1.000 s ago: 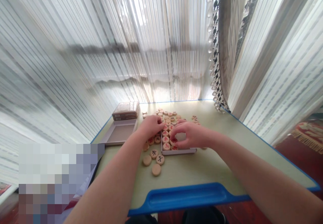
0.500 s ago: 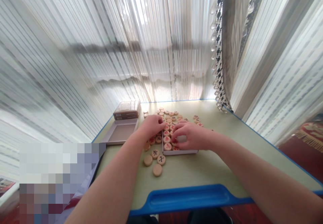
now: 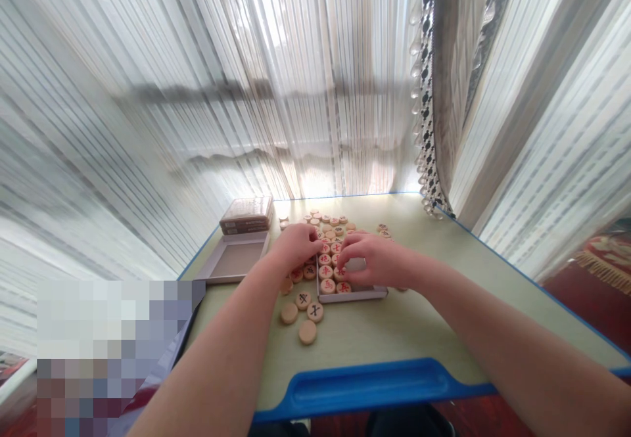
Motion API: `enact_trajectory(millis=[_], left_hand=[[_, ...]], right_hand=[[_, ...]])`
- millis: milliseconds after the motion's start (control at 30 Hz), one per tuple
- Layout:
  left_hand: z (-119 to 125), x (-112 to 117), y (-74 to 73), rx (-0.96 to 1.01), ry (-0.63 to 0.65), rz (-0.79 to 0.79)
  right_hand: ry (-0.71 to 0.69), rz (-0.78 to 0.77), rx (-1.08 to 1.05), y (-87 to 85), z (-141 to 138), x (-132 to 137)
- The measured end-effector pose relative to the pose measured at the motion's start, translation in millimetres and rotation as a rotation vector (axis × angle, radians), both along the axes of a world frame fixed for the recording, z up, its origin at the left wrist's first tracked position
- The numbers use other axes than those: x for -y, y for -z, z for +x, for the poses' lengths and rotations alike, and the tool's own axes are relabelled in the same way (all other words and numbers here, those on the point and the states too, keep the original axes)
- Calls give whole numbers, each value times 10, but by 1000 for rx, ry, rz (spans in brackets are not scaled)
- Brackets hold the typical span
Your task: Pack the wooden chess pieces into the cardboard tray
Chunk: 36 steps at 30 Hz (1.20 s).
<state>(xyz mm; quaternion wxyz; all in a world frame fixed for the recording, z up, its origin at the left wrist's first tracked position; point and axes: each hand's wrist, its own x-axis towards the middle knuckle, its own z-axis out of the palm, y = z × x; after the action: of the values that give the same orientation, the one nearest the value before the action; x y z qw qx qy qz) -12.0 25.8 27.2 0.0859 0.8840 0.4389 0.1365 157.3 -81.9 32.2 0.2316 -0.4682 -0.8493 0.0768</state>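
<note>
A shallow white box (image 3: 352, 298) holds xiangqi pieces in columns, their red characters facing up; one red piece (image 3: 328, 286) sits in its near left corner. My left hand (image 3: 300, 246) is at the box's left wall, fingers curled together, and what lies under the fingertips is hidden. Over the box, my right hand (image 3: 374, 258) has its thumb and fingers bent down onto a piece in the second column, partly covering it. Loose pieces, some with black characters, lie left of and in front of the box, such as a blank-side-up piece (image 3: 307, 332).
An open white box lid (image 3: 236, 259) lies at the left, a brown box (image 3: 246, 212) behind it. More pieces (image 3: 325, 218) are scattered beyond the hands. The green table (image 3: 394, 338) has a blue edge with a molded trough (image 3: 367, 384); striped curtains (image 3: 315, 95) hang behind.
My right hand has shifted slightly up and away from the near end of the second column, uncovering two red pieces there. The left hand stays at the box's left wall.
</note>
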Motion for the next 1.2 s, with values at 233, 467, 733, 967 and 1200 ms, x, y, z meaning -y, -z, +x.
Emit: enact_trajectory(millis=[233,467,733,967,1200], left_hand=[[8,14,-3,-10,-2,21],[9,43,-32,-27,1,16],[10,75,-51,-29,-20,26],[21,47,-6,5,4,214],[36,-59,133,-21,124,140]], right_hand=[[33,-59,50,-5,22,-12],[21,-25,60,-1,24,-21],[80,53,28,14,122,-69],[368,181,83,103,289,-217],[404,67,140,185,338,-284]])
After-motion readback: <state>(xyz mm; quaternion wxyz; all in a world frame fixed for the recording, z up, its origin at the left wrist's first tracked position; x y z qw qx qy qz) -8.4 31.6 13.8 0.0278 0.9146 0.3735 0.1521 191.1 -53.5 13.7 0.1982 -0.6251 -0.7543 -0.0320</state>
